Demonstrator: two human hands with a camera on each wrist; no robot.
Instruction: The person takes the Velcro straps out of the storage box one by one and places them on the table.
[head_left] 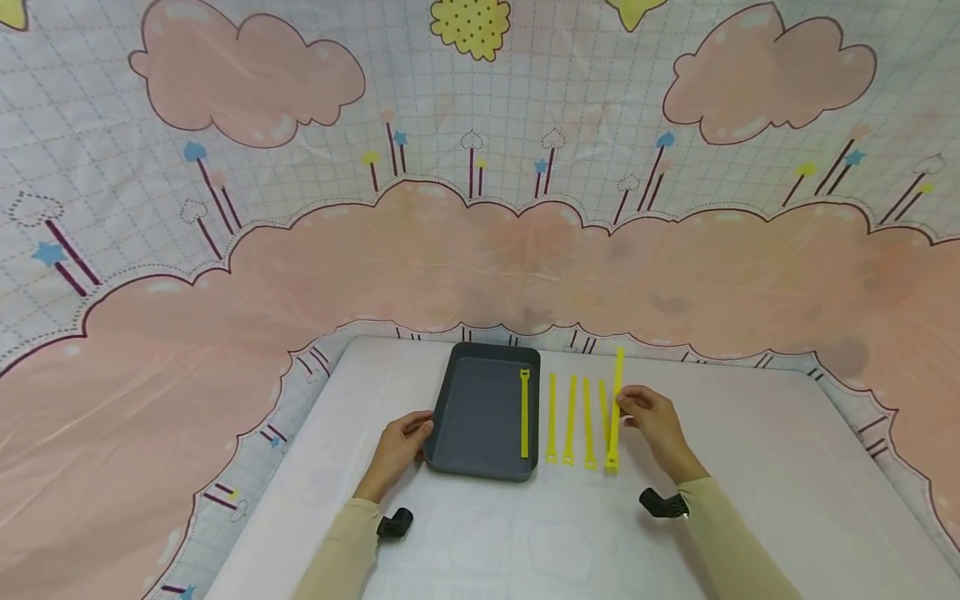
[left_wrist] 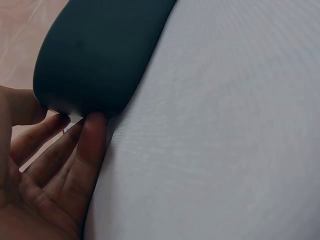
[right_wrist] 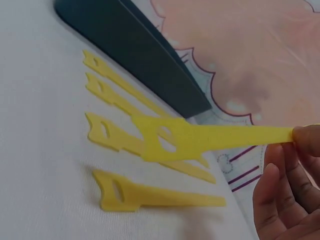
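Note:
My left hand (head_left: 402,446) holds the left edge of a dark grey rectangular tray (head_left: 472,417). In the left wrist view its fingertips meet the side and lower edge of the tray (left_wrist: 95,55). One yellow hook-and-loop cable tie (head_left: 525,417) lies lengthwise inside the tray, near its right wall. With thumb and fingers my right hand (head_left: 658,423) pinches another yellow cable tie (right_wrist: 215,139) by the narrow strap, its slotted head hanging over the ones on the table. Several more cable ties (head_left: 570,421) lie side by side right of the tray, slotted ends toward me.
The white table (head_left: 772,467) carries tray and ties. Behind it hangs a cloth (head_left: 525,267) printed with pink clouds and a grid. A black wrist camera (head_left: 663,503) sits on the right wrist, another (head_left: 395,523) on the left.

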